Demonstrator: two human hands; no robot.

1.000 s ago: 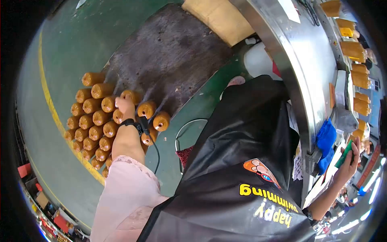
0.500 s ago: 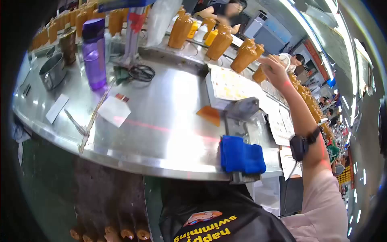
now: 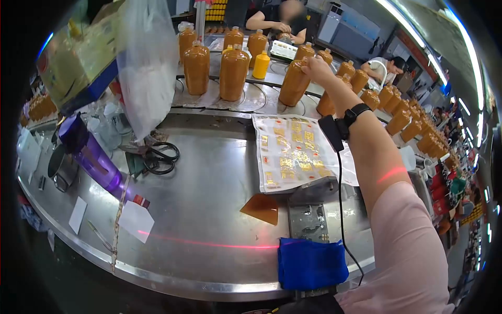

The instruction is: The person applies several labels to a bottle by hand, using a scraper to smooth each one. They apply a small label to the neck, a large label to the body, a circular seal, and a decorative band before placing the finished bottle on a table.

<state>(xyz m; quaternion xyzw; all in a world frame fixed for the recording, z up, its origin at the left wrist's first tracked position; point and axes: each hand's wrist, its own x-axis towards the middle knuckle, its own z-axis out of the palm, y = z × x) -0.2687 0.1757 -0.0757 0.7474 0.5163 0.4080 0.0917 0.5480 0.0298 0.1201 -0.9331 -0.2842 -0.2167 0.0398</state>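
My right hand point(image 3: 317, 69) reaches out from the right side, with fingers closed around the neck of a brown glazed bottle point(image 3: 294, 86). The bottle leans slightly and stands on the track point(image 3: 251, 102) behind the steel table. A black watch-like band and a small black device with a cable are on my wrist. More brown bottles point(image 3: 234, 76) stand to its left, with a yellow bottle point(image 3: 260, 66) between them. Nearer to me, a sheet of gold labels point(image 3: 298, 152) lies under my forearm. My left hand is out of view.
On the steel table point(image 3: 209, 209) are a blue cloth point(image 3: 312, 264), a brown scraper-like piece point(image 3: 262, 209), black-handled scissors point(image 3: 159, 157) and a purple water bottle point(image 3: 94, 157). A plastic bag point(image 3: 146, 63) hangs at the upper left. A co-worker point(image 3: 277, 21) sits across the track.
My view has swung toward the track. My right hand, earlier raised near the bottles with its fingers apart, now grips a brown bottle's neck.
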